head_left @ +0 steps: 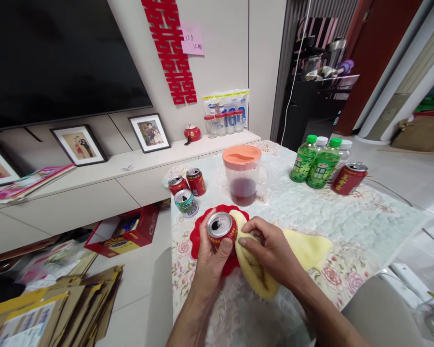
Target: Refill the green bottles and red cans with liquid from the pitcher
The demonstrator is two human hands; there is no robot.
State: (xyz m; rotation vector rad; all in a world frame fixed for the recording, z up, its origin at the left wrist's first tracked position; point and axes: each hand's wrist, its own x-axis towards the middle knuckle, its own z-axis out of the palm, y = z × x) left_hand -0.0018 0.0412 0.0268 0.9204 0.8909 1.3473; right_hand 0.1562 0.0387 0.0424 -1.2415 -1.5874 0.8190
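Note:
My left hand (pixel 211 255) is wrapped round an opened red drink can (pixel 221 227), its top tilted toward me. Bunched in the fingers of my right hand (pixel 265 243) is a yellow cloth (pixel 255 274), which touches the can's right side; part of it trails over the table to the right. Beneath the can lies a red scalloped mat (pixel 198 236), partly hidden by my hands. Just behind stands a clear pitcher (pixel 241 176) with an orange lid and dark liquid inside.
Two red cans (pixel 196 181) and a green can (pixel 186 203) stand left on the flowered tablecloth (pixel 347 270). Green-labelled bottles (pixel 321 164) and another red can (pixel 349 179) are at the right. Behind, a cabinet (pixel 181 150) holds framed photos and red-lidded jars (pixel 220 124).

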